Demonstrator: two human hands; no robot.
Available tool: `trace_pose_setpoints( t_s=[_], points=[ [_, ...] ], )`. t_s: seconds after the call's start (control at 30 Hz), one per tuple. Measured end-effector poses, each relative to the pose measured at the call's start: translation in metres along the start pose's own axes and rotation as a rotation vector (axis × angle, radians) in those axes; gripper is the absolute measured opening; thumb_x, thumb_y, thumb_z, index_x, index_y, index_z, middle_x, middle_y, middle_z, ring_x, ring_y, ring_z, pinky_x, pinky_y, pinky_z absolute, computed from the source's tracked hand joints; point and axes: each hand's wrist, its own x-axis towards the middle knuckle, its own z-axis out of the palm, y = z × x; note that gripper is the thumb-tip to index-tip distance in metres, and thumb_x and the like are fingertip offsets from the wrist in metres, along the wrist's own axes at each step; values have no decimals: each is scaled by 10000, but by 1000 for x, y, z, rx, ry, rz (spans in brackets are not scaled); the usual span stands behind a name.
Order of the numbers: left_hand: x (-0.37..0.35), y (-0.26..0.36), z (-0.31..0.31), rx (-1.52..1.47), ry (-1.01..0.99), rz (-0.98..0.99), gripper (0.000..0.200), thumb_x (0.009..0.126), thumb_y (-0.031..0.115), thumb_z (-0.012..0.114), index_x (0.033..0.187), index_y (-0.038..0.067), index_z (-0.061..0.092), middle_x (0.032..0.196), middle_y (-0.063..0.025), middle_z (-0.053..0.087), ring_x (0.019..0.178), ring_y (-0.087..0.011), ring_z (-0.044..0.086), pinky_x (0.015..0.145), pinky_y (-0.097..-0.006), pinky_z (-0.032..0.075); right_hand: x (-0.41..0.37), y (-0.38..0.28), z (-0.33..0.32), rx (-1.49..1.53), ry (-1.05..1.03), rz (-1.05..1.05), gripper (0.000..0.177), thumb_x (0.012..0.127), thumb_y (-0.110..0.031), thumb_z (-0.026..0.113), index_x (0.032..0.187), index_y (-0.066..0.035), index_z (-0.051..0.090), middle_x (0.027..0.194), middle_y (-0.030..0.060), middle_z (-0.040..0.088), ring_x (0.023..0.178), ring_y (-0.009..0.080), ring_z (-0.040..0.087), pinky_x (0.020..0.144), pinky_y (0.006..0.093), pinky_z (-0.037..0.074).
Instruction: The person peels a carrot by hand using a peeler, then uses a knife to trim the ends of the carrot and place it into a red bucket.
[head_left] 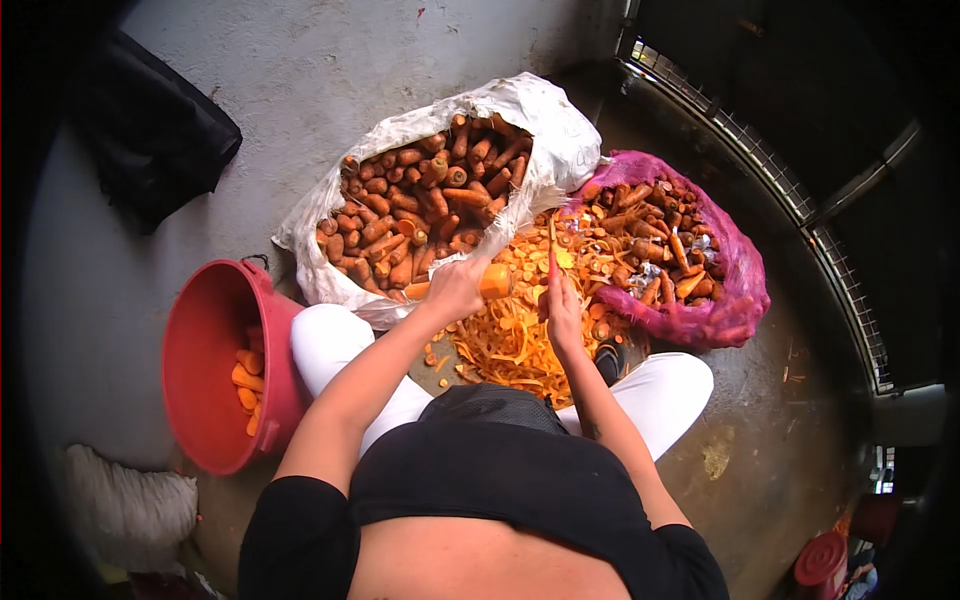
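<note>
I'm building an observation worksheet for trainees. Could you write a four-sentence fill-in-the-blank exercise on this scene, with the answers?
The left hand grips a ____.
The slim tool is in the person's ____ hand.
The red bucket stands on the person's ____ side.
The larger sack is coloured ____.

Missing words: carrot; right; left; white.

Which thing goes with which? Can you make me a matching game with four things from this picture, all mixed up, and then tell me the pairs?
Things:
1. Bucket
2. Peelings
3. Left hand
4. Biggest sack

Matches:
A. Gripping an orange carrot
B. White and open, with lots of carrots inside
C. Standing beside the left knee
D. Lying in a loose heap on the floor

Right pairs: 1-C, 2-D, 3-A, 4-B.
</note>
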Motion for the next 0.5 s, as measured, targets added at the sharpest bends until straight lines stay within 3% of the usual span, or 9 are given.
trace_pose_setpoints(
  t_s=[0.03, 0.1, 0.17, 0.33, 0.5],
  points=[
    [1, -4, 3, 31, 46, 19, 356, 637, 11, 623, 979, 17, 525, 858, -192, 644, 809, -370, 635, 703, -456, 498, -3, 6, 10, 90, 3, -95, 274, 1020, -326, 383, 1015, -72, 483, 689, -36, 437, 527, 53, 386, 465, 206, 322],
    [5, -9, 5, 75, 43, -13, 344, 647, 2, 629, 976, 15, 526, 882, -182, 638, 841, -368, 625, 733, -454, 487, -17, 7, 16, 52, -8, -79, 262, 1021, -322, 376, 1029, -80, 476, 681, -46, 404, 527, 41, 349, 453, 198, 288],
    [8, -8, 6, 89, 45, -35, 324, 655, -5, 623, 962, 16, 522, 889, -177, 634, 857, -366, 619, 750, -453, 481, -31, -13, 22, 289, -102, 120, 304, 1020, -329, 388, 1150, -75, 490, 695, -58, 371, 531, 40, 308, 463, 188, 261],
    [6, -4, 8, 74, 38, -70, 245, 683, -16, 571, 918, 1, 504, 863, -201, 639, 834, -365, 630, 742, -460, 482, -30, 10, 38, -33, -85, 1, 350, 1019, -344, 403, 1159, -56, 542, 738, -39, 411, 584, 39, 348, 504, 197, 311],
    [3, -5, 10, 68, 77, -52, 251, 679, -17, 576, 918, 5, 503, 865, -199, 638, 833, -364, 628, 742, -455, 475, -35, 5, 40, -150, -68, -27, 381, 1016, -364, 405, 1132, -29, 544, 735, -33, 426, 596, 41, 377, 529, 209, 347]
  ],
)
